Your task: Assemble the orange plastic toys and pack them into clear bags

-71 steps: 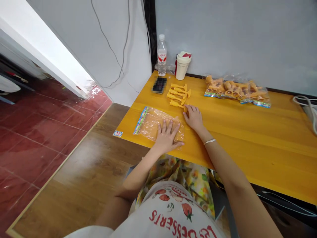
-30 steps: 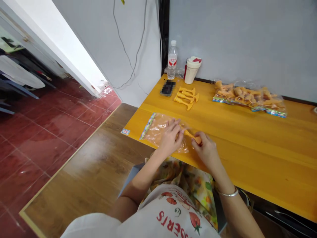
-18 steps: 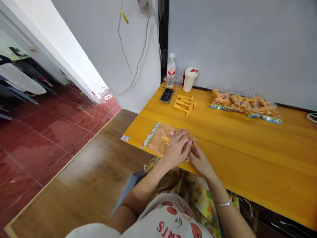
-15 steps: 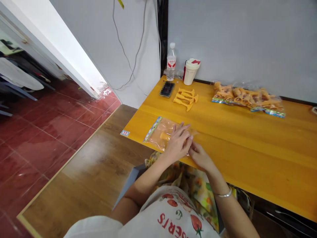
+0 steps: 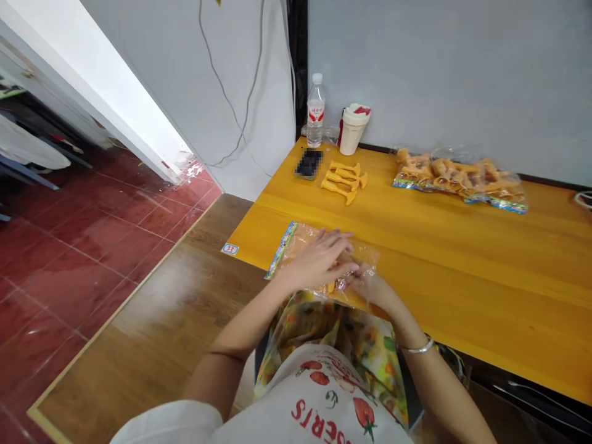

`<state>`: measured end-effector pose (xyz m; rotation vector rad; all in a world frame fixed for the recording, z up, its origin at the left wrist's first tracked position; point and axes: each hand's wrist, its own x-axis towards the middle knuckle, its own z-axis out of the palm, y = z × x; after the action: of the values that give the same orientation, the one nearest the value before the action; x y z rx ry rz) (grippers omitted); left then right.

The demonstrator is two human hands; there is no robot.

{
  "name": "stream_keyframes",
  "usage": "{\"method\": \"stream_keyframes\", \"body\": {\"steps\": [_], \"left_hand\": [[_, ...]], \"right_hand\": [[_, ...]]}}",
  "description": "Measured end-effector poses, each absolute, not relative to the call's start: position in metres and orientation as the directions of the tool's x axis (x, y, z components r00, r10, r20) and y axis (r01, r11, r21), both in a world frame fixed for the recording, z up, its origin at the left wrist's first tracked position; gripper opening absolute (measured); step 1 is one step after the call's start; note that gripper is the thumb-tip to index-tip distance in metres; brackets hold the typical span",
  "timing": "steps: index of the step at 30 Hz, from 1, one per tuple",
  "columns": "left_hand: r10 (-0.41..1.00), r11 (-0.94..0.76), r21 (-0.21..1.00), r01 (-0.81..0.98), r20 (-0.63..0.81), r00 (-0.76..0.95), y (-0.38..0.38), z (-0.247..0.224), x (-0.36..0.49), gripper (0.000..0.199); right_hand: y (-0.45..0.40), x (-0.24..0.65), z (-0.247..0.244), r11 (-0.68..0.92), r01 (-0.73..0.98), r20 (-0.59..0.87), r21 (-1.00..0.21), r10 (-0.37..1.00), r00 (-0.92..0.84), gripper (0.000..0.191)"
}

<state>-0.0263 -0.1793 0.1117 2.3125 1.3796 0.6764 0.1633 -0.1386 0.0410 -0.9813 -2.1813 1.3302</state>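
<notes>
A clear plastic bag (image 5: 298,234) with a colourful printed header lies flat near the table's front edge. My left hand (image 5: 319,259) rests over the bag, palm down with its fingers stretched out. At the bag's right end is my right hand (image 5: 370,285), its fingers curled and partly behind shiny, crumpled plastic. What those fingers hold, if anything, is hidden. A bit of a yellow-orange plastic piece (image 5: 331,287) shows through the bag below my left hand. Farther back, several yellow-orange toy hammers (image 5: 342,180) lie side by side.
Filled bags (image 5: 457,176) of similar orange pieces lie along the back. A water bottle (image 5: 316,114), a lidded cup (image 5: 354,131) and a phone (image 5: 309,163) stand or lie at the back left. A number label (image 5: 230,249) marks the table's left corner.
My left hand has flattened and moved slightly left over the bag, covering the orange piece seen there before. Plastic now shows over my right hand's fingers. The view has shifted a little.
</notes>
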Motion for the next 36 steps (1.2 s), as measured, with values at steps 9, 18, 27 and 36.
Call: {"method": "stream_keyframes", "body": {"steps": [9,18,27,36], "left_hand": [[0.850,-0.200,0.755,0.624,-0.183,0.494,-0.067,0.094,-0.090,0.032],[0.579,-0.006,0.887,0.461,-0.373,0.725,-0.026,0.064,-0.097,0.023],[0.634,0.138,0.944,0.300,-0.317,0.705,-0.022,0.049,-0.121,0.028],[0.625,0.137,0.973,0.185,-0.230,0.746,-0.015,0.047,-0.126,0.031]], "right_hand": [[-0.125,0.174,0.042,0.276,0.441,-0.117,-0.854,0.724,-0.680,0.041],[-0.123,0.177,0.046,0.330,0.395,-0.082,-0.857,0.670,-0.738,0.033],[-0.014,0.195,0.068,0.276,0.702,-0.114,-0.657,0.884,-0.454,0.027],[0.035,0.110,0.061,0.359,0.905,-0.020,-0.227,0.928,-0.373,0.057]]}}
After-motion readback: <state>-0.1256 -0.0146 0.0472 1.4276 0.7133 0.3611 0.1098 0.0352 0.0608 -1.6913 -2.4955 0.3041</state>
